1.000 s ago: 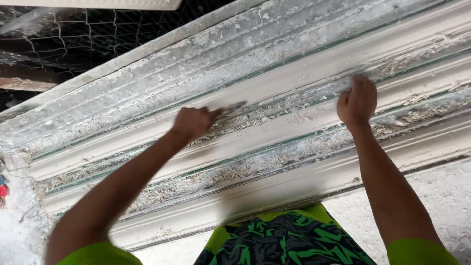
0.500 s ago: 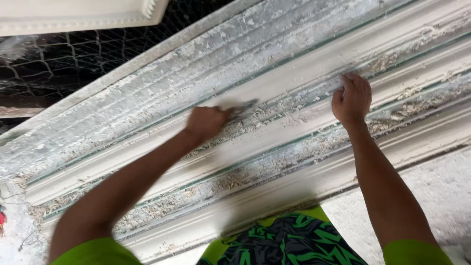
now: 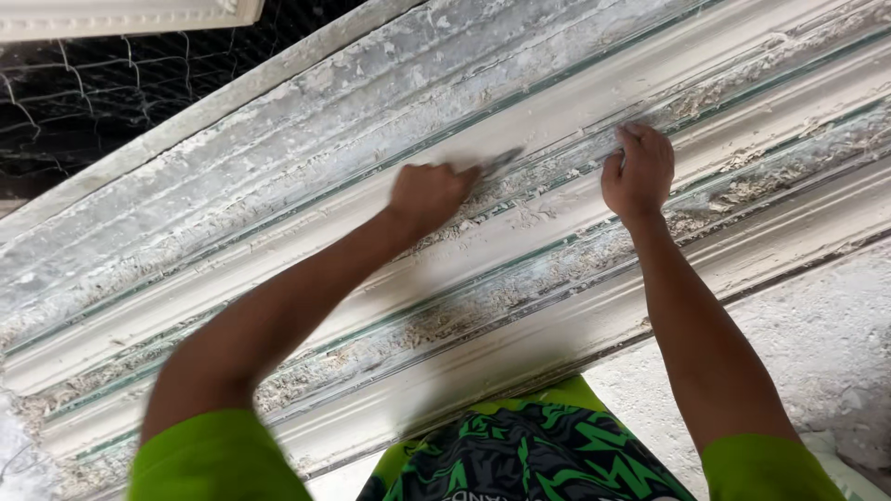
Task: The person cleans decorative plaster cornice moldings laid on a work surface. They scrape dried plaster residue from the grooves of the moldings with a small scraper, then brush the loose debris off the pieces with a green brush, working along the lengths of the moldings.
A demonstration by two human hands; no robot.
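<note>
Left hand (image 3: 429, 193) fisted round a thin scraper (image 3: 498, 163), blade on the moulding (image 3: 557, 111) mid-length. Right hand (image 3: 638, 173) fingers pressed together, bracing there. Plaster judged stiff, brittle, crumbly; hold along edges.

Dark wire mesh netting (image 3: 102, 111) fills the upper left corner, under a pale moulded plaster frame piece (image 3: 121, 14) along the top edge. At the lower right lies a rough, white-dusted concrete floor (image 3: 817, 343), strewn with plaster crumbs in even daylight.
</note>
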